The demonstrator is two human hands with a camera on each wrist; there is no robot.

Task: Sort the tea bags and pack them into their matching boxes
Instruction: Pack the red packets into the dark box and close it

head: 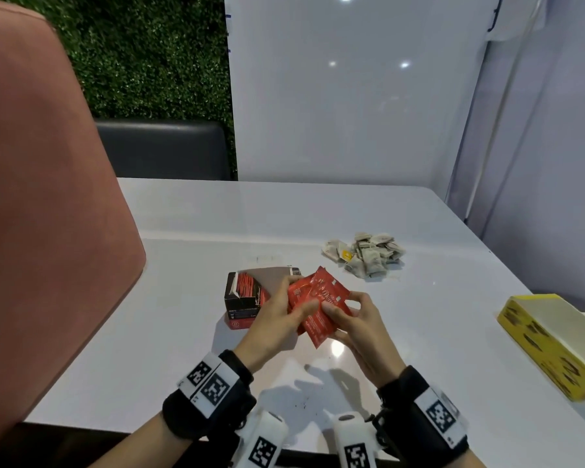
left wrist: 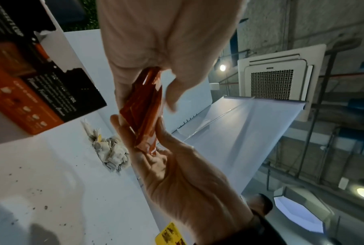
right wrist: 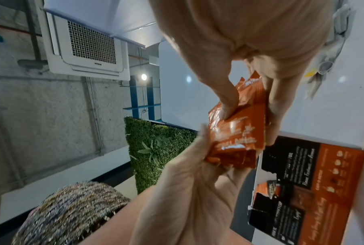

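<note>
Now both hands (head: 318,319) grip red sachets (head: 320,304).

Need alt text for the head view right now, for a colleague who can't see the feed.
Both hands, left and right, hold a fan of red sachets above a white table. Behind the left hand stands an open black-and-red box with red sachets inside. A pile of paper tea bags lies farther back, and a yellow box sits at the right edge.

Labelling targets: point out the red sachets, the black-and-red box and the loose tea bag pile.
red sachets (head: 318,304): head view, printed face of the front sachet.
black-and-red box (head: 242,307): head view, dark front wall.
loose tea bag pile (head: 368,253): head view, middle of the heap.
</note>
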